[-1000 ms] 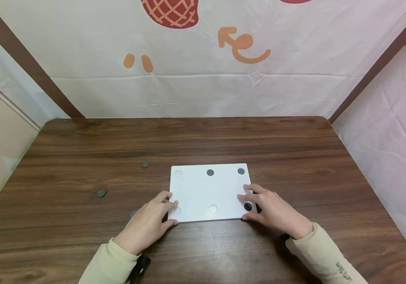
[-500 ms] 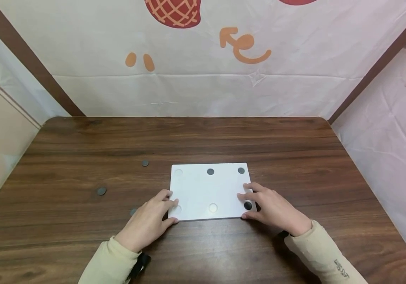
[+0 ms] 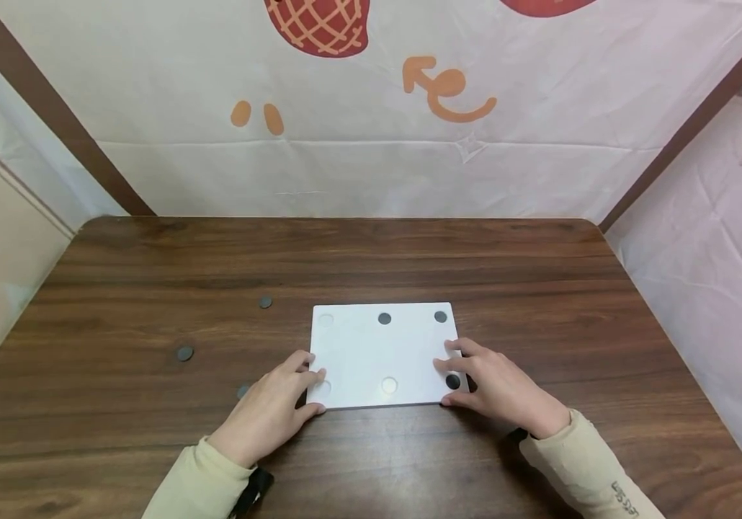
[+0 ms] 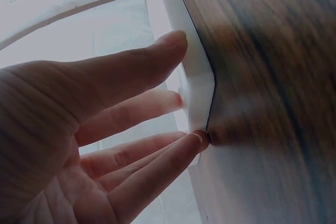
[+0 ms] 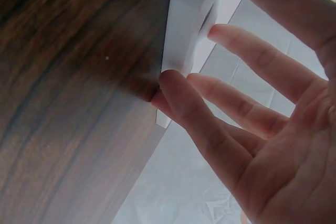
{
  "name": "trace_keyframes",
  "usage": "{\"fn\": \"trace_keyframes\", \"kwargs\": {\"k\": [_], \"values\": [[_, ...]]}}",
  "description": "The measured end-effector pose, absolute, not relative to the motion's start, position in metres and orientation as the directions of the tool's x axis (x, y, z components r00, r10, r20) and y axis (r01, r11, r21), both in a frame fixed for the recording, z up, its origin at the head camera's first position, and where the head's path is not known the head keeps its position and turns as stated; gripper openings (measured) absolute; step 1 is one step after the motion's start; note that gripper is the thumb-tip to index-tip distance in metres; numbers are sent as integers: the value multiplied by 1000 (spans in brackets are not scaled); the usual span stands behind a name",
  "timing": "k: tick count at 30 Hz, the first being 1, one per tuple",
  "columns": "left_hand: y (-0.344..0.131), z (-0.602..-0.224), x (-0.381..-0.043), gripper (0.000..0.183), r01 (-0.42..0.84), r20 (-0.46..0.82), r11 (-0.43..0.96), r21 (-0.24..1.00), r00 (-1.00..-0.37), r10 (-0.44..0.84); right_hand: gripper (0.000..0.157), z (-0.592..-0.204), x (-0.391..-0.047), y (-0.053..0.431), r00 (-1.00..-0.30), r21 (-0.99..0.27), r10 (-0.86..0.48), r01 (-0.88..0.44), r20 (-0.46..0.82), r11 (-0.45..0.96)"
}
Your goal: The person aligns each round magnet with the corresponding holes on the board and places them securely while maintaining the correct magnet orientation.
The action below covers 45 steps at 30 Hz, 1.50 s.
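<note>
A white rectangular board [image 3: 358, 349] lies on the table, held at its two near corners. My left hand [image 3: 267, 414] grips the left one, thumb on the front edge and fingers along the side, one fingertip on top. At the opposite corner my right hand [image 3: 503, 389] holds the board the same way. Dark round discs fill the back middle recess [image 3: 385, 318], the back right one and the front right one [image 3: 452, 382]. Bare recesses show at back left [image 3: 325, 319], front middle [image 3: 389, 386] and front left. Both wrist views show fingertips against the board's side [image 4: 198, 85].
Three loose dark discs lie left of the board: one behind [image 3: 266, 302], one farther left [image 3: 184, 354], and one [image 3: 243, 391] partly covered by the left hand. The brown wooden table [image 3: 371, 259] ends at a printed cloth backdrop [image 3: 371, 173].
Hands, board and discs keep their places relative to one another. Only the head view shifts slightly.
</note>
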<state>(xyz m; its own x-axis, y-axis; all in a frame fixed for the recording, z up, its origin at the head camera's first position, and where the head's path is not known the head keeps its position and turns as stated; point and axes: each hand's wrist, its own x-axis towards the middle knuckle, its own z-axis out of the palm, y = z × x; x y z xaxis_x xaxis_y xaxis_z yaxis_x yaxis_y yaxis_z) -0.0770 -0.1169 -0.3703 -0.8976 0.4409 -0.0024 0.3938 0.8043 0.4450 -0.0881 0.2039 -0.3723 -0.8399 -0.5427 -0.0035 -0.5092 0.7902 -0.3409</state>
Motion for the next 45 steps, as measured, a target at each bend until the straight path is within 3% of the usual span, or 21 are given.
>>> {"fn": "trace_keyframes", "kwargs": {"k": [13,20,25,33,45], "values": [[-124,-369,-75,49,430,11,823,371,-888,459,40,-374,-87,203,-839,-346,-544,-513,7,786],[-144,-363,-76,63,326,-101,901,287,-925,366,40,-374,-86,202,-849,-339,-528,-495,-6,800],[-153,-365,-74,60,289,-134,921,262,-934,332,41,-373,-85,201,-853,-343,-521,-480,-32,807],[-156,-365,-75,51,298,-55,924,242,-946,319,41,-371,-90,201,-848,-343,-530,-497,-2,797],[-165,-364,-74,44,240,-103,938,249,-957,272,42,-373,-87,201,-853,-346,-521,-488,-6,802]]}}
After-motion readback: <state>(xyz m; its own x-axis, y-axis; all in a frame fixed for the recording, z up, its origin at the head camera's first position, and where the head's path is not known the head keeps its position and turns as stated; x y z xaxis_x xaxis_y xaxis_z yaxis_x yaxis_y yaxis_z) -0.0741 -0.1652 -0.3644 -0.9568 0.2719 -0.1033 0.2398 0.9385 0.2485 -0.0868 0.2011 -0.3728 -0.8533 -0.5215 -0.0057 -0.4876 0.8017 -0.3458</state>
